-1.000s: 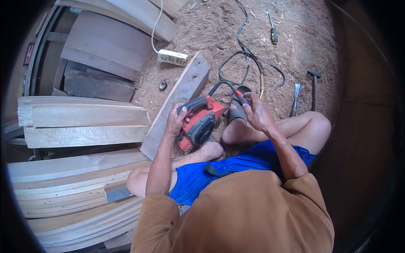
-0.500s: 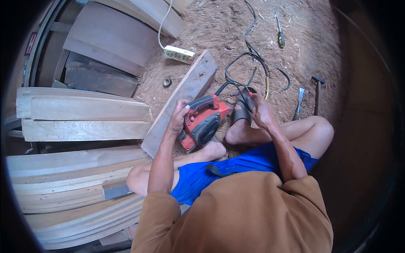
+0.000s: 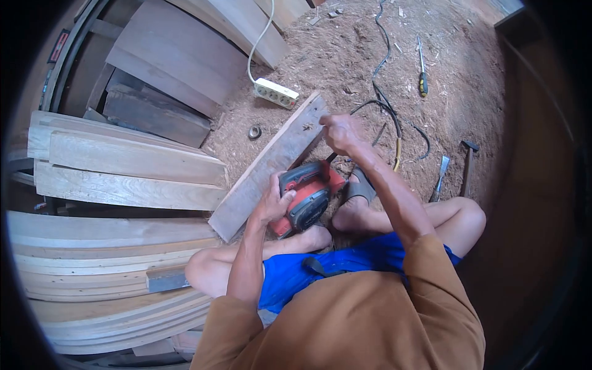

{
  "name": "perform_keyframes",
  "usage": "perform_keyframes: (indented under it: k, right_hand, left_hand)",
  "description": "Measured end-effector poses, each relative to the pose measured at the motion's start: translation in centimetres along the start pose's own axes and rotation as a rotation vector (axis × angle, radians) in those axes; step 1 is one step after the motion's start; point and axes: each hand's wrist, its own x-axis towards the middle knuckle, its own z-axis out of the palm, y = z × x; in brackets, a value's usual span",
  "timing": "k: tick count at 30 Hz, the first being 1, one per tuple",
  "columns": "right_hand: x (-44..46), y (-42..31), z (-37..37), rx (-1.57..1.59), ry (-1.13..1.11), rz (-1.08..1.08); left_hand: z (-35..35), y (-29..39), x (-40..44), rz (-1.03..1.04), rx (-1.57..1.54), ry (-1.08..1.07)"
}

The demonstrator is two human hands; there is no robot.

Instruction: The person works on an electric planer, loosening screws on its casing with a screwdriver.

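My left hand grips the near left side of a red and black electric planer, thumb lying on its body. The planer is tilted between my feet, beside a worn wooden plank. My right hand is over the right edge of the plank's far end, fingers closed. Whatever they hold, if anything, is hidden. From near the planer's front, a black cord runs under my right hand and loops over the ground.
A power strip and a metal ring lie beyond the plank. To the right are a screwdriver, a chisel and a hammer. Stacked boards line the left side. Sawdust and shavings cover the ground.
My right hand has moved forward and left from beside my foot to the plank's far end. The planer has turned slightly, and my left hand has shifted down from its handle area to the body.
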Motion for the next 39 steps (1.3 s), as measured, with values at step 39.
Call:
perform_keyframes:
  k: [39]
  right_hand:
    - [-13.6,-4.9,1.5,0.696,-0.263,0.200]
  left_hand:
    - [-1.2,-6.1,0.9,-0.135,-0.961,-0.279]
